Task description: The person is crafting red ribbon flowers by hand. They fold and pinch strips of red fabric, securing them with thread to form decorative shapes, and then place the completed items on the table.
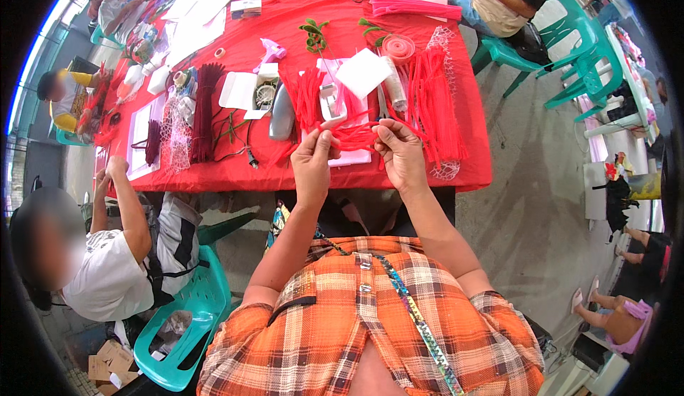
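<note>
Between my hands stretch several red pipe cleaners (354,138), just over the near edge of the red-covered table (467,172). My left hand (313,159) pinches them at one end, thumb against fingers. At the other end my right hand (401,155) does the same. Behind my hands lie two bundles of red pipe cleaners, one on the left (306,97) and a larger one on the right (436,104). A white square sheet (365,73) rests between them. Left of my left hand is a smooth grey object (281,113). What lies directly under my hands is partly hidden.
Farther left are an open white box (264,91), dark maroon pipe cleaners (206,107), and a purple glue gun (271,53). A rolled red ribbon (398,48) and a green leaf sprig (313,36) stand behind. A person (107,268) sits at my left; green chairs (581,47) are at right.
</note>
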Available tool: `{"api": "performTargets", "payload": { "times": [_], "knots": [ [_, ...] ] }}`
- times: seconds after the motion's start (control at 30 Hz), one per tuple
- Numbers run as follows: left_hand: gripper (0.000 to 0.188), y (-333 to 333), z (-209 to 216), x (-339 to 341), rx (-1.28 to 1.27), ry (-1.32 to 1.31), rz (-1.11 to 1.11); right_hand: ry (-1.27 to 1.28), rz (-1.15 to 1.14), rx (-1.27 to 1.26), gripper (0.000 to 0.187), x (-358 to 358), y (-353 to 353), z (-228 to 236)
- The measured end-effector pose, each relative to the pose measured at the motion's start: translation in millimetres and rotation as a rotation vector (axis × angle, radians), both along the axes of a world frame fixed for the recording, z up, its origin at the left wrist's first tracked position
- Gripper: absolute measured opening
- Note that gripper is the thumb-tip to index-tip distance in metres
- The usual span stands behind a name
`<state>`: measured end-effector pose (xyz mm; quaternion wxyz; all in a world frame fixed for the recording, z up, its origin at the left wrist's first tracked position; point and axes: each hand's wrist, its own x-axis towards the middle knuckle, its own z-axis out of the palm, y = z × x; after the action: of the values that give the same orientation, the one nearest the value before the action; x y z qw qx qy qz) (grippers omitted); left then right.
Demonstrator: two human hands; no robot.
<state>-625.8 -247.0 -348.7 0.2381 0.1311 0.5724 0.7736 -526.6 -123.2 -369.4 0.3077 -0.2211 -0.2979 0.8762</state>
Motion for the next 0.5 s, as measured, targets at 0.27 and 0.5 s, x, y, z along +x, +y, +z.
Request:
{"api": "performTargets", "payload": {
  "times": [0.27,0.5],
  "knots": [
    [0.019,1,19,7,-0.292,0.6,-0.155,-0.124,0.179,0.281,0.014,5,-2,29],
    [0.014,-4,26,9,-0.288,0.642,-0.158,-0.146,0.254,0.388,0.01,7,-2,37]
  ]
}}
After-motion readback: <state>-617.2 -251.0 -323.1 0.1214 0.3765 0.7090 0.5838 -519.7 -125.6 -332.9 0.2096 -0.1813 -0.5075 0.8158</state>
